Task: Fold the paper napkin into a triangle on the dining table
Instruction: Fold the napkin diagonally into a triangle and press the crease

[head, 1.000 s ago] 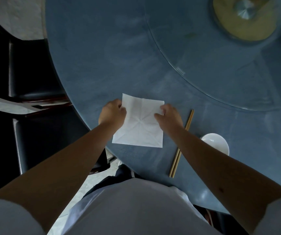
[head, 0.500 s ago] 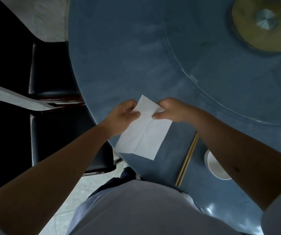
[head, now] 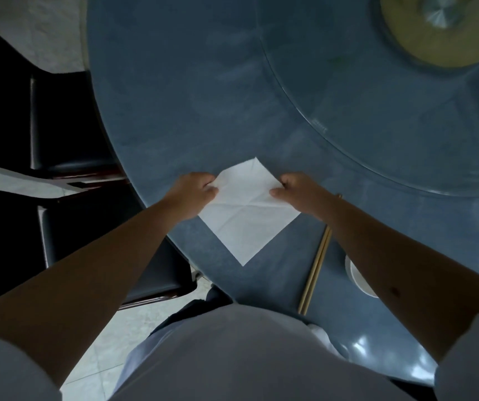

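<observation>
A white paper napkin [head: 247,215] lies unfolded on the blue dining table [head: 180,91], turned like a diamond with one corner pointing toward me and one away. Crease lines cross at its middle. My left hand [head: 193,192] pinches its left edge near the far corner. On the opposite edge, my right hand [head: 297,188] pinches the paper between thumb and fingers. Both hands rest low on the table, a napkin's width apart.
A pair of wooden chopsticks [head: 316,261] lies just right of the napkin, under my right forearm. A white bowl [head: 357,273] sits beyond them, partly hidden by that arm. A glass turntable [head: 377,117] covers the table's far right. Black chairs [head: 67,117] stand at the left.
The napkin has been turned from square-on to a diamond orientation and laid flat. Both hands shifted from its sides to the two far edges, still gripping it.
</observation>
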Tool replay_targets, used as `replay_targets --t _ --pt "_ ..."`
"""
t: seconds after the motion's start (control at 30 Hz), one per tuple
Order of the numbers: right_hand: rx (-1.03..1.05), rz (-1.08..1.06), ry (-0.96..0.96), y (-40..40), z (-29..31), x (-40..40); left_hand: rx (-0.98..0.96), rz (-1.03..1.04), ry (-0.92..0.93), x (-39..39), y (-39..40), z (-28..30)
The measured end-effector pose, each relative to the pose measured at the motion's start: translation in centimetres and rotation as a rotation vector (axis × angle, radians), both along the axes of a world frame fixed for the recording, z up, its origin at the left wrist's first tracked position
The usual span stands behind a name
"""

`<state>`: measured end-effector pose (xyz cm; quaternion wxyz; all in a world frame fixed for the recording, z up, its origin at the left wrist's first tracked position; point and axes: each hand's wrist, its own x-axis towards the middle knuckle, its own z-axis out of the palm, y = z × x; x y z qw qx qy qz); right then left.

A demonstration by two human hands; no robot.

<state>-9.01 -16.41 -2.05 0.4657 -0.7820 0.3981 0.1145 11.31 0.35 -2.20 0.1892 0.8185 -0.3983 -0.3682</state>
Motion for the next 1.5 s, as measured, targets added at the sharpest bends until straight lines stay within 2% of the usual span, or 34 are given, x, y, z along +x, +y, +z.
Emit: replay_targets --t 0.13,0.47,0.6,0.73,0.97,1.1,1.2,1.33,1.5 --pt "-0.073 -0.044 0.027 -0.8 -1.1 0.0 -0.013 -0.065 -0.082 0.4 -1.8 -0.1" --pt "-0.071 -0.188 -0.014 -2.0 -1.2 2.1 -0.033 -0.023 0.029 0.3 -4.7 -0.3" --pt "-0.063 -0.173 -0.02 -1.7 -0.6 2.0 -0.02 -0.032 0.032 0.2 -5.8 0.1" --pt "-0.055 -0.246 -0.073 -1.3 -0.2 1.3 -0.034 -0.059 0.012 0.5 -5.3 0.1" --pt "-0.095 -0.257 -0.093 1.3 0.6 -0.1 -0.197 -0.194 -0.077 0.4 -2.4 0.2" --pt "-0.17 -0.149 -0.166 3.4 1.1 -1.0 -0.33 -0.352 -0.193 -0.2 -0.4 0.3" --pt "-0.265 -0.037 -0.207 4.7 1.1 -1.8 -0.365 -0.338 -0.251 -0.9 0.7 0.2" --pt "-0.353 0.099 -0.152 5.9 0.7 -2.9 -0.335 -0.433 -0.358 -1.5 1.9 -0.1" --pt "-0.479 0.178 -0.115 7.4 -0.1 -4.1 -0.389 -0.531 -0.441 -1.6 3.3 -0.6"
